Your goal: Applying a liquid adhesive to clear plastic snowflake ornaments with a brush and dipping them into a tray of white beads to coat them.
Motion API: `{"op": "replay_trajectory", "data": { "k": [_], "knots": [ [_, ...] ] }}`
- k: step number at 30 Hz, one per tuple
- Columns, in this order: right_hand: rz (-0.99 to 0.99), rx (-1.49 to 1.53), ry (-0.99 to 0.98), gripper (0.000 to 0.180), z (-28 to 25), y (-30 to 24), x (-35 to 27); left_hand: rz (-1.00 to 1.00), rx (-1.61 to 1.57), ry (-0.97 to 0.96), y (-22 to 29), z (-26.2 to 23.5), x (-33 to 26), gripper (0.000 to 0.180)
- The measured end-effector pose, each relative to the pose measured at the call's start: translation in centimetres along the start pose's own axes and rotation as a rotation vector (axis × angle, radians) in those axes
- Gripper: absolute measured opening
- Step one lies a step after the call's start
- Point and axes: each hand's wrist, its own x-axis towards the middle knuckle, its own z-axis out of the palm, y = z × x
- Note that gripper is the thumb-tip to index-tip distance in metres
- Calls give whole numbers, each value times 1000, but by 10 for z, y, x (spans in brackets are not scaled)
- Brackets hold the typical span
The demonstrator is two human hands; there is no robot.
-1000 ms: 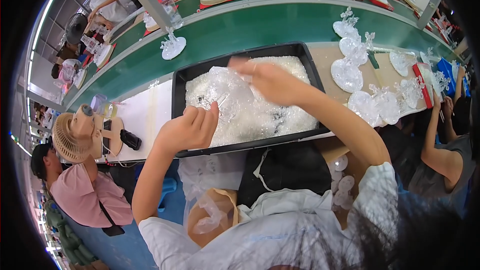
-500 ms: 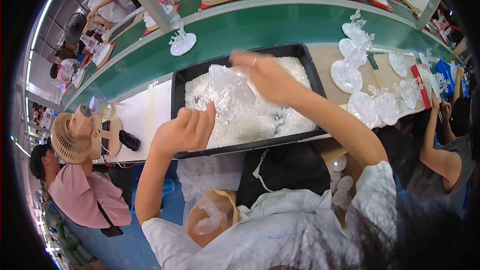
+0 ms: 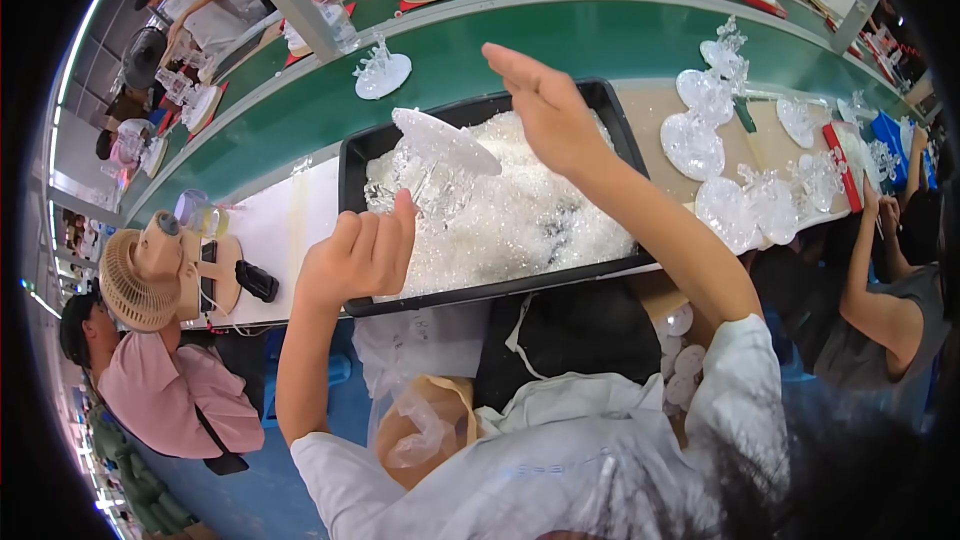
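My left hand is closed on a clear figurine with a round white glittery base. It holds the figurine tipped on its side, base up and away, over a black tray. White sparkling granules fill most of the tray, heaped unevenly with darker patches showing. My right hand is raised over the tray's far right part, fingers stretched out, with nothing in it and apart from the figurine.
A green conveyor belt runs beyond the tray, carrying another figurine. Several glittery figurines stand on the right, near a co-worker's arms. At left are a beige fan and a black device. A plastic-lined box sits below.
My right hand has moved from beside the figurine, up and to the right. The held figurine has turned so its base shows at a slant. The belt's figurine has shifted slightly right.
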Motion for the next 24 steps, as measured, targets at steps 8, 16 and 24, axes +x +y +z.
{"op": "replay_trajectory", "data": {
  "k": [8,16,24],
  "knots": [
    [80,-95,-453,55,2,-7,-31,-14,4,2,2,0,3,15],
    [36,107,-50,40,-15,17,-4,-143,-3,-20,-7,10,0,14],
    [111,-17,-33,42,-48,2,97,-736,-426,-16,-28,16,-1,16]
  ]
}}
